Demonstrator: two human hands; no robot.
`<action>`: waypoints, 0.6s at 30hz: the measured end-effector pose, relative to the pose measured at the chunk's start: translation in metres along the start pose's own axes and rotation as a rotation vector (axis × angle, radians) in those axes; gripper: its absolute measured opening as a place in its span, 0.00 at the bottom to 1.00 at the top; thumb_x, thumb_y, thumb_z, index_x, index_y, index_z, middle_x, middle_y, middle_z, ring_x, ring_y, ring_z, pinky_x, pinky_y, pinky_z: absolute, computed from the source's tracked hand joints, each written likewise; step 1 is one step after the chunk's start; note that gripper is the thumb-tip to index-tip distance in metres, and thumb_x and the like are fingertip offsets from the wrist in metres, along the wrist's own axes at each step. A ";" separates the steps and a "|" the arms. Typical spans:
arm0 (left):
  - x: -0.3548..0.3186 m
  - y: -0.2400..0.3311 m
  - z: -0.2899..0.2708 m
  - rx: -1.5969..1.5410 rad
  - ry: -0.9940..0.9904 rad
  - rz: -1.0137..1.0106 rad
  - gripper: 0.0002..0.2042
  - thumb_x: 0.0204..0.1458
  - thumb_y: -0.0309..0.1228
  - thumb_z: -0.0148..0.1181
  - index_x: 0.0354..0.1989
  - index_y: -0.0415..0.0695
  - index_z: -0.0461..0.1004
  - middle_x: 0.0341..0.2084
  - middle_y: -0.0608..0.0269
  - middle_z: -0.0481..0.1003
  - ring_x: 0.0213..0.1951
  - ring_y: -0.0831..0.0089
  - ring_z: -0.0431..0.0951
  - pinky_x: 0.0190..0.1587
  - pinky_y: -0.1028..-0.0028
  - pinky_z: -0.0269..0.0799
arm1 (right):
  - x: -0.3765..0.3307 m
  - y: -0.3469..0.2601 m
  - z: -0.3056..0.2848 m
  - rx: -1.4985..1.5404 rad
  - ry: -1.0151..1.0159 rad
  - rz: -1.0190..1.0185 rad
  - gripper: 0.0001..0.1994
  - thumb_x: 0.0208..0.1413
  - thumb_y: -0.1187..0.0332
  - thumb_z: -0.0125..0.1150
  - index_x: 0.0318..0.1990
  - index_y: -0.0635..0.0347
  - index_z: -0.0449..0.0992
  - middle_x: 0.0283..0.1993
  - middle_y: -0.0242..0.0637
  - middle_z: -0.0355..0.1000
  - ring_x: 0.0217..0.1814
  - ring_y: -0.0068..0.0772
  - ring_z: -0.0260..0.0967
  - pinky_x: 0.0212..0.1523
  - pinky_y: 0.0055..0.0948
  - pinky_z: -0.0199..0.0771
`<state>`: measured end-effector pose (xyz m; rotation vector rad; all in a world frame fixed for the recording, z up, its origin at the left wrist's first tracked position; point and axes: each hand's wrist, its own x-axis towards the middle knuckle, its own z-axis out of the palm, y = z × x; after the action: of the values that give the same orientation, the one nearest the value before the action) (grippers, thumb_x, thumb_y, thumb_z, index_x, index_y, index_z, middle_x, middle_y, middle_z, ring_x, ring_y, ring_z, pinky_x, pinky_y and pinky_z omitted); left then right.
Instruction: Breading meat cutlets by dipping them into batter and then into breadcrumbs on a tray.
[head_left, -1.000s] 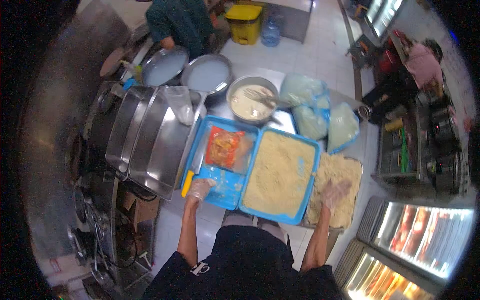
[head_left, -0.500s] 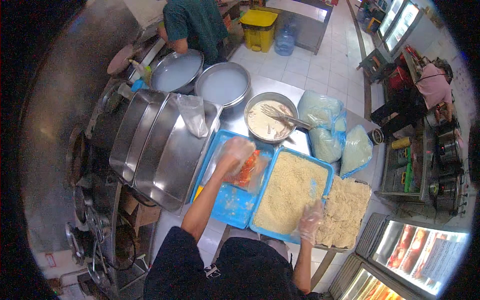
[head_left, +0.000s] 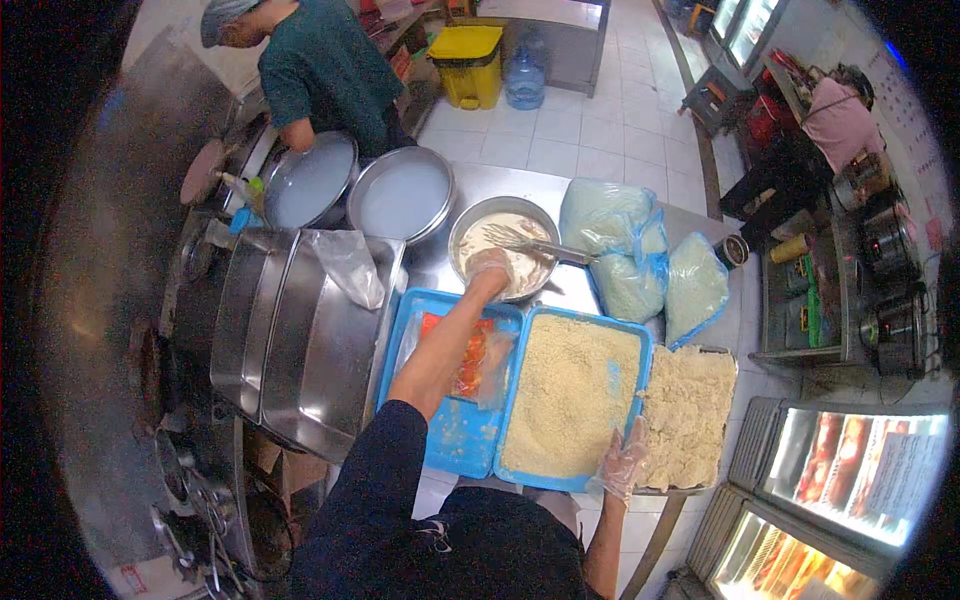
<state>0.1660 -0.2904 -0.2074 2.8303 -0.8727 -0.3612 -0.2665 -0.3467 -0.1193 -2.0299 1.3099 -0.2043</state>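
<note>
While the left hand (head_left: 490, 268) reaches far out over the round metal bowl (head_left: 505, 262) of pale batter, its fingers curl down at the batter; whether they hold a piece of food cannot be told. It wears a thin see-through glove. A metal whisk (head_left: 530, 243) lies across the bowl, just beside that hand.

Down low, the right hand (head_left: 622, 464), gloved too, rests with loose, half-open fingers at the near corner of the blue tray of crumbs (head_left: 572, 392). It holds nothing.

Left of the crumb tray sits another blue tray (head_left: 452, 440), touching it. On it lies a clear bag of orange-red food (head_left: 470, 360), under the left forearm. Right of the crumb tray is a metal tray (head_left: 690, 410) heaped with more crumbs.

Behind the trays, on the steel desk (head_left: 570, 290), stand three plastic bags of pale stuff (head_left: 625, 250). Two big round pans (head_left: 400, 195) of milky water sit further back. Another person in a green shirt (head_left: 320, 70) bends over them. A stack of empty steel tubs (head_left: 290, 340) sits to the left.
</note>
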 end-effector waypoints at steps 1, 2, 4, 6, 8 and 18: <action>0.006 -0.009 0.007 0.007 -0.003 0.011 0.12 0.41 0.35 0.55 0.30 0.40 0.78 0.31 0.46 0.76 0.37 0.54 0.77 0.41 0.61 0.72 | 0.001 0.005 0.001 0.007 0.005 0.010 0.25 0.53 0.66 0.53 0.57 0.70 0.60 0.60 0.56 0.56 0.64 0.52 0.51 0.61 0.41 0.52; 0.012 -0.019 0.010 0.021 -0.027 0.057 0.13 0.41 0.36 0.55 0.28 0.40 0.78 0.30 0.45 0.76 0.37 0.55 0.77 0.41 0.61 0.72 | 0.003 0.013 0.005 0.021 0.038 -0.039 0.25 0.54 0.67 0.52 0.58 0.70 0.58 0.61 0.56 0.56 0.65 0.52 0.51 0.61 0.40 0.52; 0.004 0.001 -0.009 0.006 -0.020 0.157 0.13 0.39 0.38 0.55 0.24 0.41 0.79 0.28 0.46 0.76 0.36 0.55 0.77 0.39 0.61 0.71 | 0.006 0.037 0.012 0.028 0.091 -0.063 0.26 0.54 0.67 0.52 0.59 0.70 0.57 0.61 0.56 0.55 0.65 0.52 0.50 0.61 0.40 0.52; -0.017 0.033 -0.067 0.010 -0.113 0.076 0.15 0.41 0.39 0.54 0.30 0.42 0.78 0.34 0.47 0.75 0.40 0.57 0.76 0.41 0.63 0.71 | 0.010 0.048 0.019 0.016 0.131 -0.122 0.27 0.54 0.64 0.52 0.60 0.67 0.56 0.58 0.59 0.58 0.62 0.53 0.55 0.58 0.42 0.57; -0.007 0.030 -0.050 -0.040 -0.105 -0.166 0.15 0.41 0.38 0.55 0.33 0.42 0.78 0.38 0.47 0.75 0.42 0.57 0.76 0.43 0.64 0.72 | 0.012 0.048 0.023 0.017 0.125 -0.137 0.27 0.54 0.64 0.52 0.60 0.67 0.56 0.58 0.59 0.59 0.62 0.53 0.55 0.58 0.42 0.57; 0.006 0.001 -0.015 0.236 0.057 0.280 0.12 0.45 0.33 0.52 0.33 0.43 0.79 0.32 0.54 0.77 0.35 0.59 0.78 0.37 0.63 0.73 | 0.008 0.020 -0.006 -0.016 0.131 -0.053 0.23 0.52 0.66 0.54 0.53 0.72 0.64 0.51 0.60 0.64 0.57 0.55 0.60 0.56 0.39 0.58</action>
<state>0.1742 -0.2933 -0.1942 2.8474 -1.3586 -0.1479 -0.2809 -0.3609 -0.1294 -2.0960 1.3409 -0.3573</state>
